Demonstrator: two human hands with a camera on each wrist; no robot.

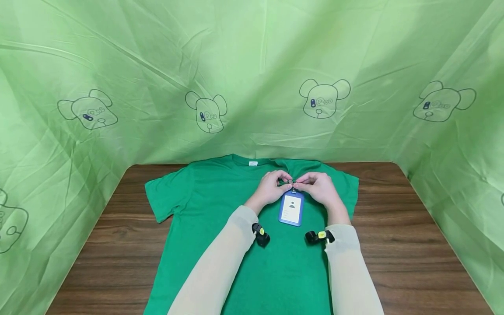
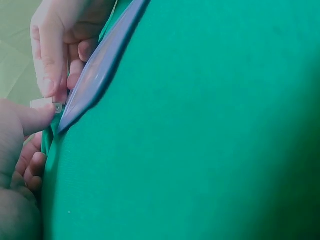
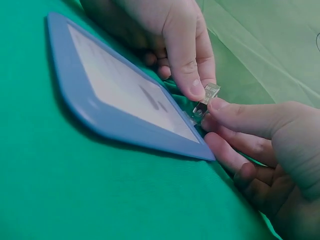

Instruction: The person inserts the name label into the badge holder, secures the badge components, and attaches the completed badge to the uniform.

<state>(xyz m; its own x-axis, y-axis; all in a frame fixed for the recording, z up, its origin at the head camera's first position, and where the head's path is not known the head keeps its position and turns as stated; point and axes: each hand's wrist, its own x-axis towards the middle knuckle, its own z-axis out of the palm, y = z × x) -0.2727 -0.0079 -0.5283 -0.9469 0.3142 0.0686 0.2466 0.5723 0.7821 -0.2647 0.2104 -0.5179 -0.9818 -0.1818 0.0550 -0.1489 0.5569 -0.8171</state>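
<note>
A blue-framed ID badge holder (image 1: pixel 291 208) with a white card lies on the front of a green T-shirt (image 1: pixel 220 245). At its top is a small metal badge clip (image 3: pixel 212 91). My left hand (image 1: pixel 271 189) pinches the clip from the left, thumb on top. From the right, my right hand (image 1: pixel 320 189) pinches it too, its thumb tip (image 3: pixel 220 105) at the metal edge. Shirt cloth bunches up around the clip between the two hands. The clip's jaws are mostly hidden by fingers.
The T-shirt lies spread on a brown wooden table (image 1: pixel 393 245), its collar toward the back. A light green cloth (image 1: pixel 252 52) with bear-head drawings hangs behind and on both sides. Black wrist cameras (image 1: pixel 261 235) sit at both cuffs.
</note>
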